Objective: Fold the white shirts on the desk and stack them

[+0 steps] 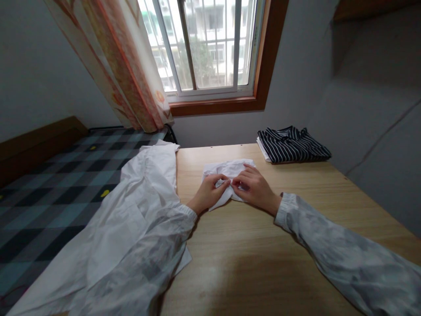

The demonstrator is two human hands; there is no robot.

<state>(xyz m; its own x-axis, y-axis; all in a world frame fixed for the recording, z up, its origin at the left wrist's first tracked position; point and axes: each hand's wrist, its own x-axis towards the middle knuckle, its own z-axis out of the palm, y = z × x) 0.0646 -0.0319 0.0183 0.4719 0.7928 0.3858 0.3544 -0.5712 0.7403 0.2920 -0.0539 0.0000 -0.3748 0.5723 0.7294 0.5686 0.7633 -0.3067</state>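
Observation:
A small white cloth garment (226,167), probably part of a shirt collar or sleeve though I cannot tell, lies bunched on the wooden table (250,250). My left hand (212,191) pinches its near edge between thumb and forefinger. Close beside it, my right hand (255,186) pinches the same cloth, its other fingers spread over the right side. The fingertips of both hands nearly meet at the middle of the cloth. Along the table's left edge a long white shirt (131,206) is draped, partly under my left sleeve.
Folded striped clothing (296,145) sits on a white piece at the table's back right. To the left is a bed with a checked sheet (66,175). A patterned curtain (121,66) hangs by the window (210,48) behind the table.

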